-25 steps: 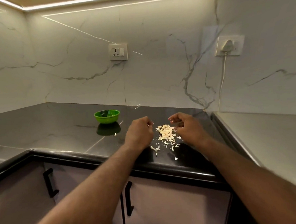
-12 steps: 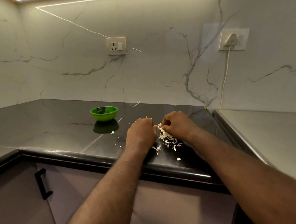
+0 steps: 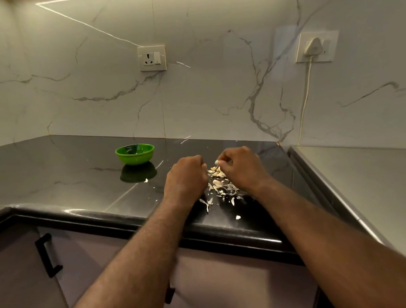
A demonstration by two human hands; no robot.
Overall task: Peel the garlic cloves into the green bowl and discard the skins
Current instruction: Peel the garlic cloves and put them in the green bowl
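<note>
1. Two hands work above the counter, near its front edge. Your left hand is curled, knuckles up; its fingers are hidden, so I can't tell whether it holds anything. Your right hand is curled too, its fingertips pinching a small pale bit. Clove or skin, unclear.
2. One heap of garlic lies between your hands: plump cream cloves mixed with thin papery skins. Pieces are too small to count. Your wrists cover both sides of the heap.
3. One green bowl, round and glossy, stands well left of the heap and further back. One stray flake lies beside its reflection. The bowl's contents are not readable.
4. The counter is black polished stone, faintly veined, with a rounded front edge. The wall is white with grey marble veins.
5. Two wall sockets: the left socket has a switch, and the right socket carries a white plug and hanging cord.
6. One steel surface at right; one black cabinet handle below left.
</note>
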